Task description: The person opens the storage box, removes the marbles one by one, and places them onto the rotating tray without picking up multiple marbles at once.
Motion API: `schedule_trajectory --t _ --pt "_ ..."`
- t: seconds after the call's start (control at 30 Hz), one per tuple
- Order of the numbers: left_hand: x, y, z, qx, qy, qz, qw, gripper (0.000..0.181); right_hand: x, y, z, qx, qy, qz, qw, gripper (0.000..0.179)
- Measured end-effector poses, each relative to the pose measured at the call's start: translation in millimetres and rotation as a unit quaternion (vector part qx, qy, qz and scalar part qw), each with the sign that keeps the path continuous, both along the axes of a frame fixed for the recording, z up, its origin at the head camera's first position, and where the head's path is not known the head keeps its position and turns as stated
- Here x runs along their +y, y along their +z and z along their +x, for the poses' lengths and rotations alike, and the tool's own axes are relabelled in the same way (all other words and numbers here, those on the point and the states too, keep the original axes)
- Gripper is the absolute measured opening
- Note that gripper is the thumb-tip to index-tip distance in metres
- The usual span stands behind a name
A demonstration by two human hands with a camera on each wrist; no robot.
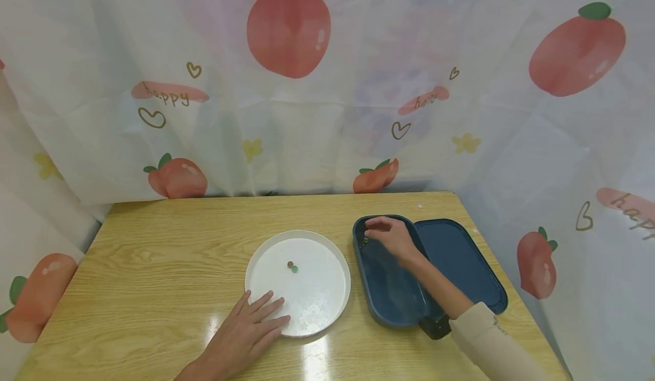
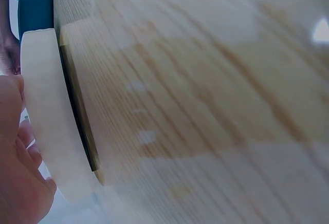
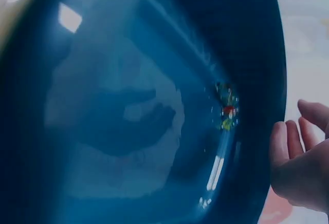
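My left hand (image 1: 248,330) lies with spread, straight fingers over the near left rim of a round white tray (image 1: 317,295). Two small marbles, one brown (image 1: 290,264) and one green (image 1: 295,269), sit side by side on that tray. Over the far end of a deep blue rectangular container (image 1: 396,295), my right hand (image 1: 391,236) hovers with loosely bent fingers. A gap shows between its thumb and fingers in the right wrist view, with nothing in it. Several coloured glass marbles (image 3: 227,108) are gathered at the container's far end, below the right hand.
A flat dark blue lid (image 1: 460,261) lies right of the container, partly beneath it. Both stand on a wood-grain table (image 1: 169,256). A printed white curtain (image 1: 307,125) hangs along its back edge. A small white speck (image 1: 420,206) lies near the back right.
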State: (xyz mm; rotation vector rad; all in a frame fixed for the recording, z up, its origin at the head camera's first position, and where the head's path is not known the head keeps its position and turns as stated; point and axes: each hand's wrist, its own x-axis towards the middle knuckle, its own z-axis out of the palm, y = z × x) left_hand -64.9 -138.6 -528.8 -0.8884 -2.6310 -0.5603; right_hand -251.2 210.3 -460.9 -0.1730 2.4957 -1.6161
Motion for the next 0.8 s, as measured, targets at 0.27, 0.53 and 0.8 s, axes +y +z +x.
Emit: schedule_trajectory --t 0.27,0.53,0.8 --pt "0.1 0.0 0.3 0.003 -0.003 0.001 1.0000 0.026 7 10.6 -5.5 -0.011 -0.007 0.024 0.9996 0.034" --pt "-0.4 0.2 0.1 -0.003 -0.003 0.004 1.0000 0.026 6 6.6 -16.6 -0.034 0.019 0.055 0.9977 0.033" --pt "0.0 -1.7 -0.5 0.001 -0.001 -0.001 1.0000 0.026 7 -5.3 -23.0 -0.037 0.057 0.103 0.9923 0.029"
